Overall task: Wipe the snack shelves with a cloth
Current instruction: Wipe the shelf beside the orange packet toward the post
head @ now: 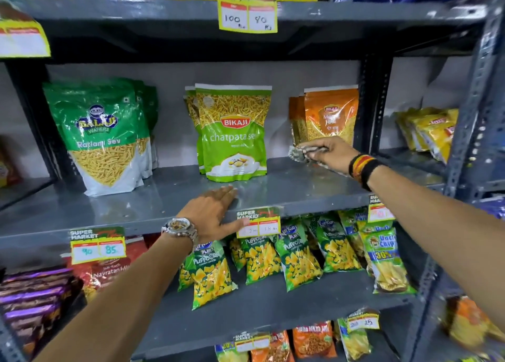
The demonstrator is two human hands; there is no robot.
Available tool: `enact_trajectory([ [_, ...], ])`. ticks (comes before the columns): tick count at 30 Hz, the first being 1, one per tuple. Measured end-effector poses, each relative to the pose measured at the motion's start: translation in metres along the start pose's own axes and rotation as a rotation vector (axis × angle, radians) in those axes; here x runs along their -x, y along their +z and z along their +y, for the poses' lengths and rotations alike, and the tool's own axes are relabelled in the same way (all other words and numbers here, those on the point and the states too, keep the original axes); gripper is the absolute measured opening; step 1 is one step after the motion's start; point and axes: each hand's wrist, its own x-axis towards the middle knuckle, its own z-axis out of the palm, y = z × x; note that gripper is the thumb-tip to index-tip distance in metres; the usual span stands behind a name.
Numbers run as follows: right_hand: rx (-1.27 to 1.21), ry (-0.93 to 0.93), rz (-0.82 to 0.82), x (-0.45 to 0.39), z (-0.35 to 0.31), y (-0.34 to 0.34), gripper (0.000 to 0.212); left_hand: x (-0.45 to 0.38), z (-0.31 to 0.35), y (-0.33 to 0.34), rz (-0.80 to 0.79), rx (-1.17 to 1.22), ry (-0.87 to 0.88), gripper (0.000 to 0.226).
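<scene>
A grey metal shelf [287, 189] at chest height holds three groups of snack pouches. My right hand [332, 153] grips a crumpled grey cloth [300, 153] and presses it on the shelf's right part, just in front of the orange Bikaji pouches [328, 115]. My left hand [216, 211] lies flat, fingers together, on the shelf's front edge below the green Bikaji chatpata sev pouches [232, 132], its thumb over a price tag [258, 225]. It holds nothing.
Green Balaji sev pouches [103, 137] stand at the shelf's left. Puffcorn bags [262, 260] fill the shelf below, dark wrapped packs [35, 293] at lower left. A perforated steel upright [475, 115] borders the right, with yellow packs [429, 132] beyond it.
</scene>
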Motion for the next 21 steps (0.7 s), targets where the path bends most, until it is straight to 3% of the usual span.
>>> enact_trajectory([
  [3,0.005,-0.013,0.026,-0.037,0.013,0.019,0.034,-0.023,0.023,0.003,-0.036,-0.045,0.067,0.094],
  [11,0.014,-0.09,-0.021,-0.135,0.062,0.07,0.034,-0.043,0.03,0.016,-0.042,0.039,0.034,0.104],
  [21,0.036,-0.108,-0.149,-0.237,0.102,0.117,0.033,-0.041,0.031,0.022,0.01,0.05,0.022,0.095],
])
